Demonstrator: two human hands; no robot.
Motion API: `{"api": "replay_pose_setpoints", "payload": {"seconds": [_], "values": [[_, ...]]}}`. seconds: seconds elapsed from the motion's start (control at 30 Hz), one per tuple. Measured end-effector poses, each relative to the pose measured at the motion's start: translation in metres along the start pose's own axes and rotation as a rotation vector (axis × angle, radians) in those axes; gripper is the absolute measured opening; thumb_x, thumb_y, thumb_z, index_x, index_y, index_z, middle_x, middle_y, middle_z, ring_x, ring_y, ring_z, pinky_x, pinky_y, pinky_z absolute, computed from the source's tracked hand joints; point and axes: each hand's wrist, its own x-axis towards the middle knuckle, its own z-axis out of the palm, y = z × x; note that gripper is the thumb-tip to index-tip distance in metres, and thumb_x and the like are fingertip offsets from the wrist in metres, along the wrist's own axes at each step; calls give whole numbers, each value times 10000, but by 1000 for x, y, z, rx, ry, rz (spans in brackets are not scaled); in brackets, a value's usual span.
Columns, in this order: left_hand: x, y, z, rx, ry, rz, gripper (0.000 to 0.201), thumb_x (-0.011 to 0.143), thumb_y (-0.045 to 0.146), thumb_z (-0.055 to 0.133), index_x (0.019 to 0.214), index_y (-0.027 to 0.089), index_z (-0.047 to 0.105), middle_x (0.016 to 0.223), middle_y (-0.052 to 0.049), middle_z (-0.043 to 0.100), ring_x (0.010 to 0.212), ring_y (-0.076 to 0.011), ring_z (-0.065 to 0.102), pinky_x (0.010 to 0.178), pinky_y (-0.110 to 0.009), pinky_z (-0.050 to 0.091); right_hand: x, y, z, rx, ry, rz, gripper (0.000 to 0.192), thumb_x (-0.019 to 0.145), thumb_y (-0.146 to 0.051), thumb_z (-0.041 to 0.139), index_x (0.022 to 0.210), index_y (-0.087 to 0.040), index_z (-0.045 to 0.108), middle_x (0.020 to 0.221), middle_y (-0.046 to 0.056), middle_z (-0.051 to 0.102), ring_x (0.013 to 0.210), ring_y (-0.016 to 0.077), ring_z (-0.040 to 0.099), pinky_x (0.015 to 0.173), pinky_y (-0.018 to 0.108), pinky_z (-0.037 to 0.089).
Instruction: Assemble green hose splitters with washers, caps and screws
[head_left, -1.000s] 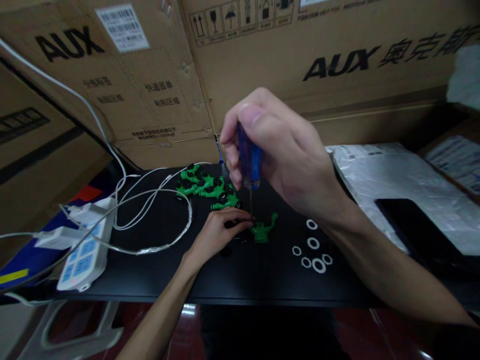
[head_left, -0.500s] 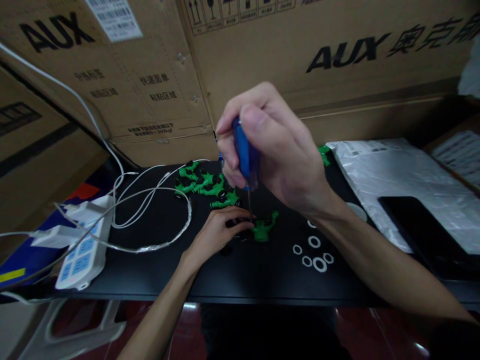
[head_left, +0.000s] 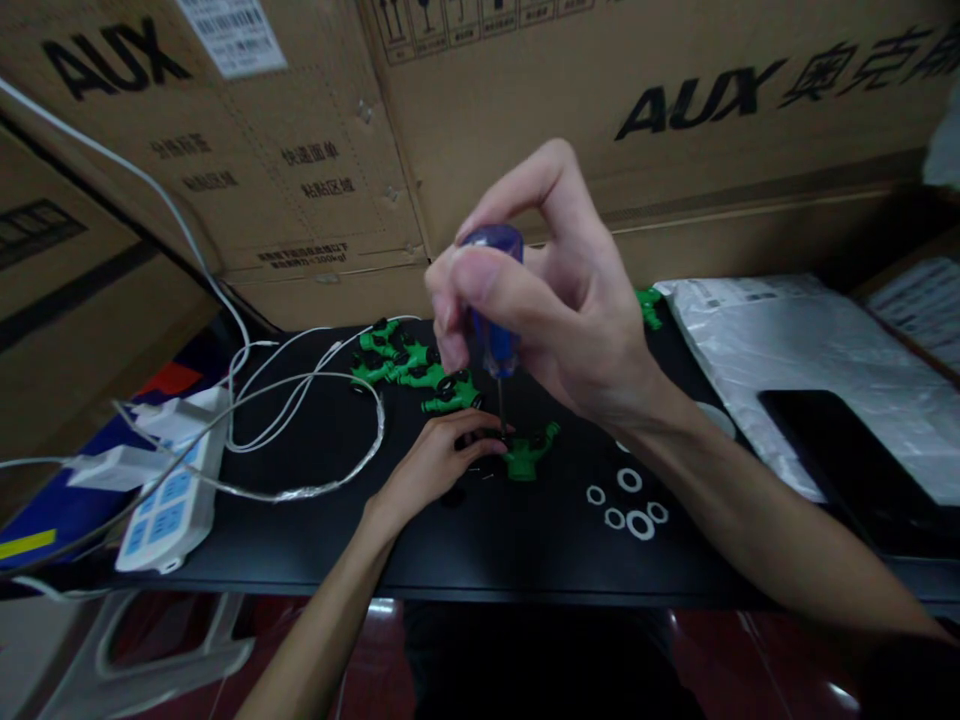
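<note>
Screwdriver (head_left: 492,320) stands upright in the right hand (head_left: 555,300), pinched by fingertips, its tip directly below on the green part (head_left: 527,456). Left hand (head_left: 431,465) pins that part from its left side, fingers closed on it.

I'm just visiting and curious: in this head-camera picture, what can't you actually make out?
- Screwdriver tip: too small and dark where it meets the green part.
- What the left hand pinches: hidden by its fingers.
- Right hand covers the table behind it.
- Cardboard boxes: cut off by the top edge.
- White rings: too small to identify.

Bare forearms, no sleeves, hands (head_left: 555,320) ungloved
</note>
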Motion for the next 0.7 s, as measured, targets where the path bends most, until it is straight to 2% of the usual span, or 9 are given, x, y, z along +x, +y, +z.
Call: {"api": "replay_pose_setpoints", "payload": {"seconds": [0.07, 0.17, 0.27, 0.37, 0.43, 0.5, 0.6, 0.67, 0.7], "values": [[0, -1, 0, -5, -14, -9, 178, 948, 294, 673, 1073, 187, 740, 1087, -25, 739, 928, -181, 663, 843, -287, 490, 0, -1, 1, -6, 15, 39, 334, 905, -352, 694, 931, -257, 375, 660, -107, 504, 517, 66, 472, 491, 171, 394], [1, -2, -1, 5, -24, -8, 181, 953, 300, 666, 1079, 191, 736, 1098, -23, 736, 909, -174, 657, 824, -280, 484, 1, -5, -1, 14, -37, 84, 154, 996, -365, 521, 944, -239, 450, 592, -95, 414, 474, 83, 365, 443, 199, 313], [0, -2, -1, 14, -23, -2, 192, 957, 303, 659, 1098, 195, 731, 1110, -24, 732, 888, -168, 656, 824, -279, 486, 2, -9, -4, 26, -118, 89, 283, 1050, -328, 339, 958, -176, 559, 659, -41, 482, 525, 98, 430, 504, 244, 383], [0, -1, 0, 15, -11, 4, 184, 956, 293, 657, 1091, 190, 728, 1122, -30, 729, 914, -176, 663, 852, -285, 492, -1, -9, -3, 8, -86, 43, 42, 983, -195, 519, 948, -196, 497, 782, -31, 570, 637, 101, 570, 603, 243, 481], [0, -1, 0, 15, -10, 4, 175, 956, 293, 658, 1078, 190, 728, 1115, -28, 731, 941, -183, 667, 875, -290, 494, -2, -8, -1, 25, -52, 46, 242, 917, -180, 649, 935, -238, 414, 757, -65, 578, 610, 97, 574, 563, 220, 473], [0, 0, 0, 15, -14, 0, 175, 956, 301, 657, 1074, 194, 729, 1104, -25, 734, 952, -187, 671, 872, -288, 497, -2, -7, -2, 52, -26, 72, 315, 905, -252, 696, 933, -260, 383, 654, -105, 514, 516, 82, 480, 478, 189, 383], [0, 2, 0, 30, -12, -2, 174, 957, 298, 655, 1073, 191, 731, 1104, -33, 738, 959, -188, 676, 878, -287, 499, 0, -5, -5, 83, -72, 65, 148, 993, -369, 519, 971, -225, 491, 595, -81, 467, 476, 95, 376, 444, 224, 302], [0, 2, 0, 37, -5, 8, 177, 957, 292, 654, 1079, 190, 732, 1108, -36, 738, 953, -185, 679, 891, -286, 498, 1, -5, -6, 64, -115, 82, 261, 1029, -348, 373, 976, -182, 567, 633, -45, 496, 511, 104, 410, 490, 253, 354], [0, 2, 0, 36, -4, 12, 181, 957, 293, 655, 1085, 191, 732, 1109, -35, 738, 951, -183, 680, 893, -284, 498, 1, -5, -6, 51, -120, 79, 265, 1029, -331, 374, 972, -174, 580, 669, -33, 519, 544, 103, 452, 525, 257, 391]]}}
